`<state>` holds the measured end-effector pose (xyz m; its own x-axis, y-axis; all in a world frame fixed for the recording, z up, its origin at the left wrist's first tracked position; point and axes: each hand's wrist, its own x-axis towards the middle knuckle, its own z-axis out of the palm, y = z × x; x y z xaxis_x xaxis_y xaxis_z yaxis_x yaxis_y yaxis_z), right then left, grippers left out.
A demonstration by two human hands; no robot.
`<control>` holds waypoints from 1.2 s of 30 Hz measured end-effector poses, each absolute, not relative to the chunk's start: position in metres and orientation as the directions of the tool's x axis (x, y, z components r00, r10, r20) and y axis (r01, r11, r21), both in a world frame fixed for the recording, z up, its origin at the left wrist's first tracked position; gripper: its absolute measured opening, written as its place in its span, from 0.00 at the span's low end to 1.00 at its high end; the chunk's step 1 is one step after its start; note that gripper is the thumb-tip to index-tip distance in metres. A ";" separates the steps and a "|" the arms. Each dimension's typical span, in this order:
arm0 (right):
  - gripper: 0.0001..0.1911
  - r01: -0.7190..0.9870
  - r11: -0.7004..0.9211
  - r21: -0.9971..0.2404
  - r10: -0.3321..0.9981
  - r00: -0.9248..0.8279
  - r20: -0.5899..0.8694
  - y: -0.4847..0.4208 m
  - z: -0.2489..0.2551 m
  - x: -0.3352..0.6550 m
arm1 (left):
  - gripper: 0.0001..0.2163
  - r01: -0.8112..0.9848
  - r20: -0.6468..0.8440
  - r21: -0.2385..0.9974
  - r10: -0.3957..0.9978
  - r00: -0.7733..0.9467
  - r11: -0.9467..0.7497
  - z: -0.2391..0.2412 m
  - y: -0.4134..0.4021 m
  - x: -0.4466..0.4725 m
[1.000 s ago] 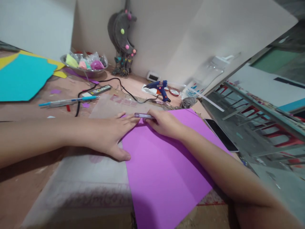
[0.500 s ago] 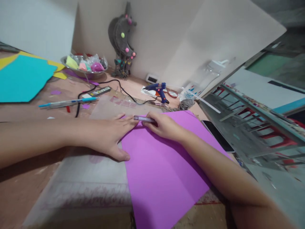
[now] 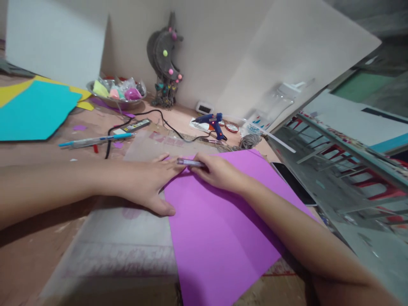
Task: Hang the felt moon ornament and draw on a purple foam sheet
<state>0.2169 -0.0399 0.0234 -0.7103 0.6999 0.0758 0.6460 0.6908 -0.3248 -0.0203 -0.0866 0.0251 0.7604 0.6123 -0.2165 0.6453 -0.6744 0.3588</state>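
Observation:
A purple sheet of paper [image 3: 219,229] lies at a slant over a translucent sheet with faint printing [image 3: 127,238]. My left hand [image 3: 156,180] rests flat with its fingers spread, the thumb tip on the purple sheet's left edge and the other fingers at its upper left corner. In my right hand [image 3: 219,170] is a pen [image 3: 191,162], held low over the upper part of the purple sheet. The pen's rear end points left, close to my left fingers. Its tip is hidden behind my right fingers.
Behind my hands are a blue glue gun [image 3: 212,122] with a black cord, a ball of grey yarn [image 3: 250,141] and a bowl of small bags [image 3: 117,100]. Turquoise card [image 3: 38,110] and a blue pen [image 3: 95,140] lie left. A phone [image 3: 295,182] lies right.
The view has shifted slightly, so the background sits a little lower and farther right. Both hands keep nearly the same place on the purple paper, and the pen stays in my right hand.

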 end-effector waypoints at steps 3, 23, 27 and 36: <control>0.03 0.687 0.678 -0.262 0.732 -0.665 0.150 -0.037 0.024 0.215 | 0.56 0.681 -0.235 0.348 0.643 0.729 -0.644 0.027 -0.087 -0.019; 0.12 0.826 0.501 -0.258 0.851 -0.417 0.318 -0.021 0.004 0.229 | 0.24 0.333 0.124 0.610 0.501 0.856 -0.719 0.036 -0.115 0.000; 0.13 0.838 0.508 -0.198 0.845 -0.441 0.301 -0.016 0.007 0.234 | 0.16 0.332 0.011 0.580 0.414 0.910 -0.744 0.039 -0.105 -0.012; 0.13 0.692 0.454 -0.561 0.882 -0.264 0.390 -0.017 0.024 0.253 | 0.22 0.599 0.120 0.255 0.639 0.759 -0.759 0.021 -0.041 -0.040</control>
<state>0.2526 -0.0173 0.0236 -0.2638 0.8824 0.3895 0.6921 0.4544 -0.5608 -0.0396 -0.0408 0.0207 0.7595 0.6394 0.1201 0.5988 -0.7592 0.2553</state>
